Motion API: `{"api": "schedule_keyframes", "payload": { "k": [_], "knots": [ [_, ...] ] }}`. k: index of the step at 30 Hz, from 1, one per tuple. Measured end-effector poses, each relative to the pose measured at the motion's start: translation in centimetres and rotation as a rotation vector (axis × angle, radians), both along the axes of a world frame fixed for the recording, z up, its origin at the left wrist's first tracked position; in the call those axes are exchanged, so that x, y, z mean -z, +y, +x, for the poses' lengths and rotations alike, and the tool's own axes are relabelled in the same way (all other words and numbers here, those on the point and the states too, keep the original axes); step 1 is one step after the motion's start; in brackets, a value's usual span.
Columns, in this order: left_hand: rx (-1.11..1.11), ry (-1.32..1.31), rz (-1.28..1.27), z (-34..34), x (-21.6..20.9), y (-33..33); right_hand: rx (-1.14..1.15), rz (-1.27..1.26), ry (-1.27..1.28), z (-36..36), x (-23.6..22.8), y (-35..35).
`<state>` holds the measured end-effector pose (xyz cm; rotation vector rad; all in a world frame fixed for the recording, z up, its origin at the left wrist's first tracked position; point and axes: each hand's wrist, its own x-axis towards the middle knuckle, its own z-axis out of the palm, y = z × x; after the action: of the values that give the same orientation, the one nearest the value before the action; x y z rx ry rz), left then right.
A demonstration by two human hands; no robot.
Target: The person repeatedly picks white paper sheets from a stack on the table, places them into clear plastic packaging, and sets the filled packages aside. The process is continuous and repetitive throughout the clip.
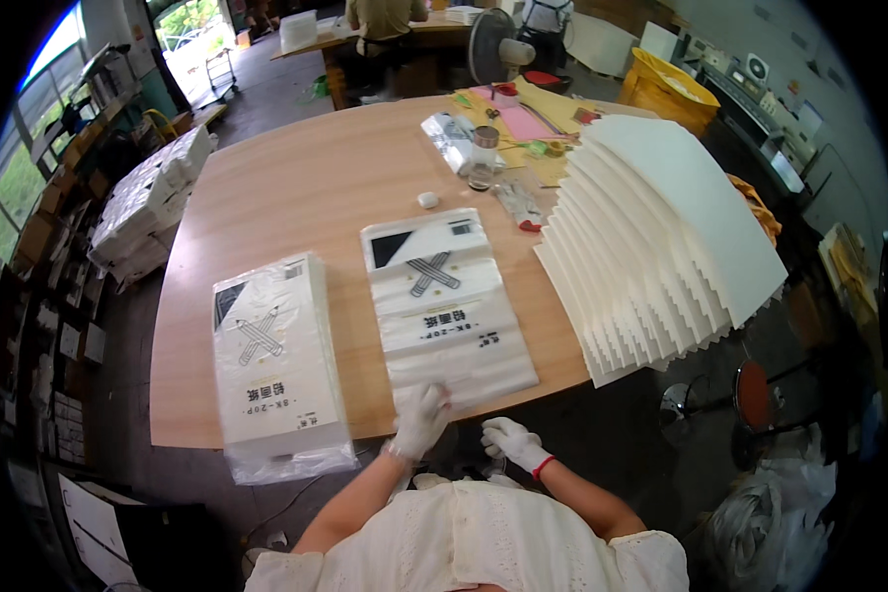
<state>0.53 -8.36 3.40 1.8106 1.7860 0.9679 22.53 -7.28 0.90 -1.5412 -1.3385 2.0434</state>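
Observation:
A flat pile of clear printed plastic bags [444,340], with a crossed-pencils picture, lies in front of me on the table. My left hand [422,422], in a white glove, is at the near edge of these bags, its fingers pinched together on the top bag's edge. Just off the table's near edge is my right hand [515,442], gloved with a red cuff; its fingers are curled in, and I see nothing in them. To the left sits a stack of filled paper packs [276,365] in similar bags. Staggered bundles of white paper [651,247] spread out at the right.
On the wooden table [296,178] are a small white object [427,199], a clear jar [482,163], a spare glove [520,204] and a plastic-wrapped bundle [448,141]. A fan [490,47] stands behind. Wrapped stacks [153,197] are left; a stool [750,395] is right.

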Motion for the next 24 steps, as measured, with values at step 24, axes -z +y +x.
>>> {"api": "schedule_keyframes", "payload": {
  "k": [24],
  "knots": [
    [-0.094, -0.931, -0.332, -4.3, -5.3, 14.3, -0.125, 1.565, -0.234, -7.9, -4.6, 10.4]
  ]
}}
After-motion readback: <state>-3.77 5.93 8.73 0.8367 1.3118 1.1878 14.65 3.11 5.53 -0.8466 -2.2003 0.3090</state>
